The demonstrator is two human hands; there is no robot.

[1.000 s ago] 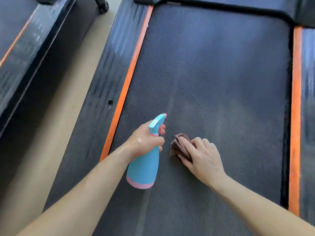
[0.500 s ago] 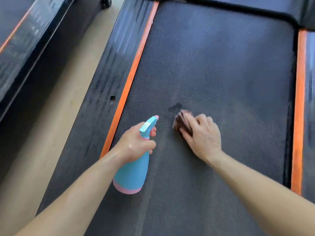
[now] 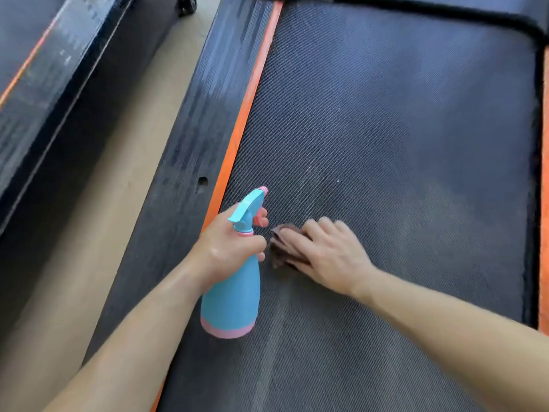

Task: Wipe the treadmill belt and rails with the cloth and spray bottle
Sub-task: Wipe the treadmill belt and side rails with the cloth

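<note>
Bare forearms (image 3: 133, 337), left hand (image 3: 228, 248), right hand (image 3: 326, 260)

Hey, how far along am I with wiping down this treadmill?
Probably early on. Done: nothing clearly finished, though a pale streak down the belt hints at one pass. In hand: your right hand presses the cloth on the belt's near left part, and your left hand grips the spray bottle beside it. Left: most of the belt, the left rail and the right rail.
</note>
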